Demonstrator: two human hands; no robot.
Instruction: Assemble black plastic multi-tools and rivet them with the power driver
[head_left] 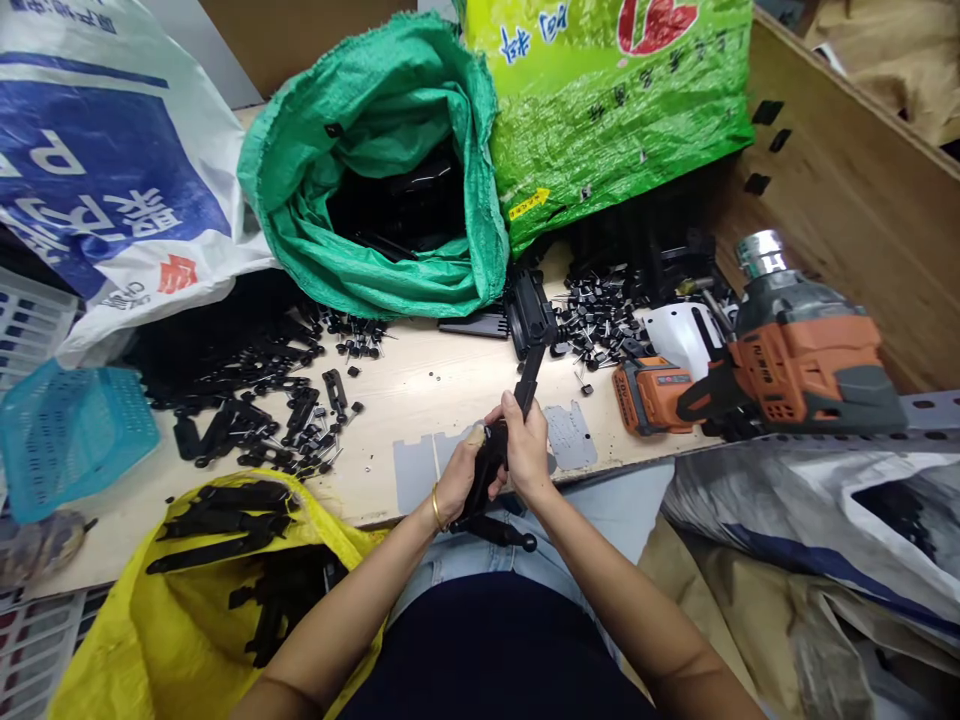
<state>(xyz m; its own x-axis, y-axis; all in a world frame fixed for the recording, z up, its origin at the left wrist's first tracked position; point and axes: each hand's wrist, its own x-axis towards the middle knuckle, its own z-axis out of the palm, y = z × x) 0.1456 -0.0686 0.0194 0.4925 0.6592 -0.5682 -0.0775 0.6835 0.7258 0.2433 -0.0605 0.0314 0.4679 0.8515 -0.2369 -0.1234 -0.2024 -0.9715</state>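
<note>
Both hands grip a black plastic jointed bracket (pixel 489 465) above the table's front edge. My left hand (pixel 459 475), with a gold bracelet at the wrist, is closed around its lower part. My right hand (pixel 528 445) wraps its upper arm, thumb pointing up along it. From the right hand the arm runs up to a wider black head piece (pixel 529 308). A black rod with a ball end (pixel 517 535) hangs below the hands, over my lap; whether it joins the bracket is hidden. Flat grey plates (pixel 571 436) lie on the table beside the hands.
Black parts (pixel 259 425) and bolts (pixel 600 310) lie in heaps. An orange power tool (pixel 806 360) rests right. Around stand a green sack (pixel 277 160), a yellow sack (pixel 180 620) of black arms, a blue basket (pixel 75 440) and a wooden side board (pixel 847 210).
</note>
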